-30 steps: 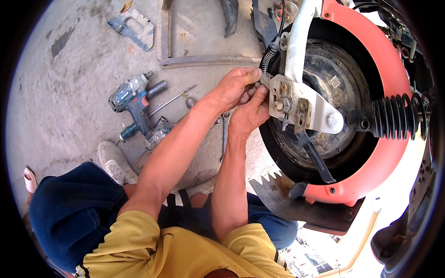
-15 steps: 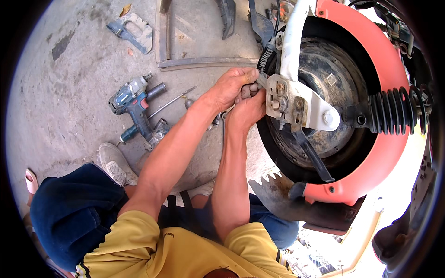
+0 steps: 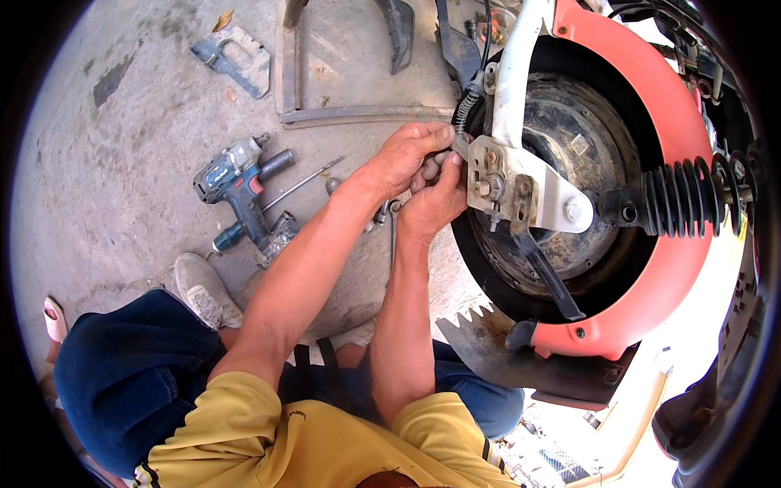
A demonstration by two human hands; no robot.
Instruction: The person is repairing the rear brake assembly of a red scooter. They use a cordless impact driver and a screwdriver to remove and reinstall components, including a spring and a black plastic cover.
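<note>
Both of my hands meet at the left edge of a scooter wheel (image 3: 598,167), beside a pale metal bracket (image 3: 508,183). My left hand (image 3: 407,154) is closed, its thumb and forefinger pinching at the lower end of a spring-sleeved cable (image 3: 466,110). Just below it, my right hand (image 3: 435,198) has its thumb raised and its fingers curled in against the left fingers. Whatever the right fingers grip is hidden. A small metal tab shows between the fingertips and the bracket. A bolt with a nut (image 3: 485,188) sticks out of the bracket.
A red fender (image 3: 675,106) curves round the wheel, with a black coil shock absorber (image 3: 691,195) at right. On the concrete at left lie a cordless impact wrench (image 3: 236,183), a thin metal rod (image 3: 301,185) and a grey plate (image 3: 236,61). A metal frame (image 3: 366,115) lies beyond my hands.
My right hand has shifted slightly left, and its thumb now points up toward the left fingertips. The left hand stays at the cable end. The view has moved very slightly.
</note>
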